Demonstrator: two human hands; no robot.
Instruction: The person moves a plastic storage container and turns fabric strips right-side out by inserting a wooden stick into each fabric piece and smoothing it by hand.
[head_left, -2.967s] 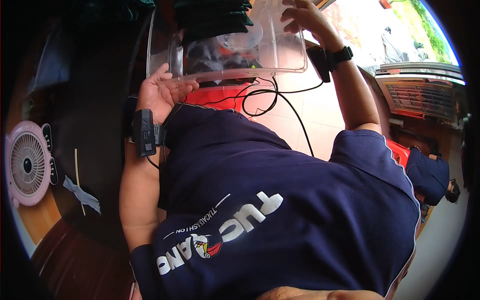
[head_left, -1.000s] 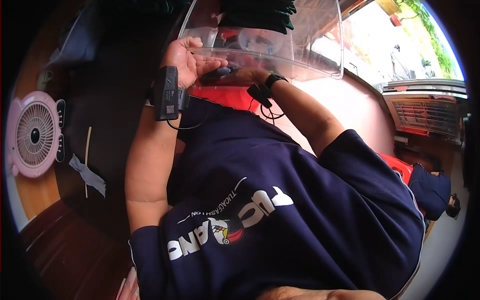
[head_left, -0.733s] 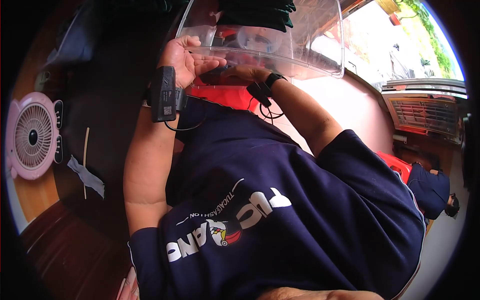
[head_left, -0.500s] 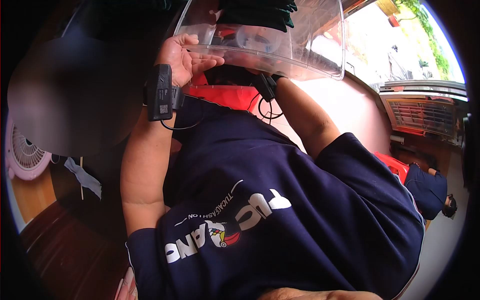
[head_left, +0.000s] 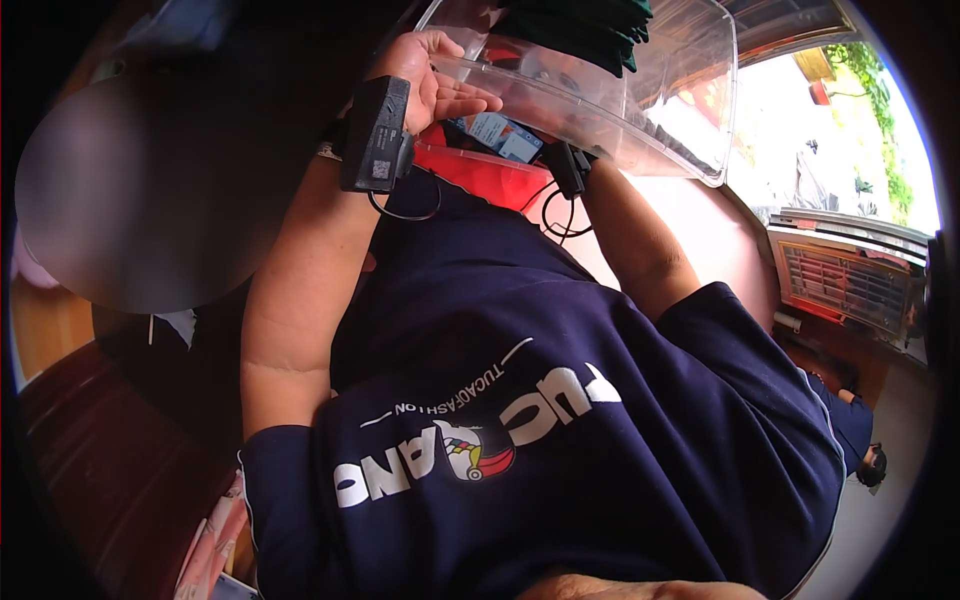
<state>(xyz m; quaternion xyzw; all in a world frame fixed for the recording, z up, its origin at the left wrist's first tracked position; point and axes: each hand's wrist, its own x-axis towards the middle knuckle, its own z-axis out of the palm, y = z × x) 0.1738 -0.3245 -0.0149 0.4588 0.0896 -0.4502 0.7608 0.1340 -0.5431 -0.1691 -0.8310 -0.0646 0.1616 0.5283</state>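
My left hand point(head_left: 430, 85) is palm up at the near left edge of a clear plastic box point(head_left: 590, 110), touching or almost touching it, with its fingers stretched out. Folded dark green cloth point(head_left: 590, 30) lies in the box. Below the near edge shows a lit screen point(head_left: 505, 137), probably a phone, above a red surface point(head_left: 490, 178). My right forearm point(head_left: 640, 235) reaches to the same spot; the hand is hidden behind the box edge and a black wrist device point(head_left: 567, 168), so its hold on the screen cannot be made out.
A large blurred round shape point(head_left: 140, 195) covers the left side, over part of a pink fan. A black device point(head_left: 378, 135) with a cable sits on my left wrist. Another person point(head_left: 850, 430) is at the far right, below a window frame point(head_left: 850, 285).
My right hand has moved from the box's far right side to under its near edge. The lit screen has come into view there. The blurred shape has appeared at left, and the view has shifted.
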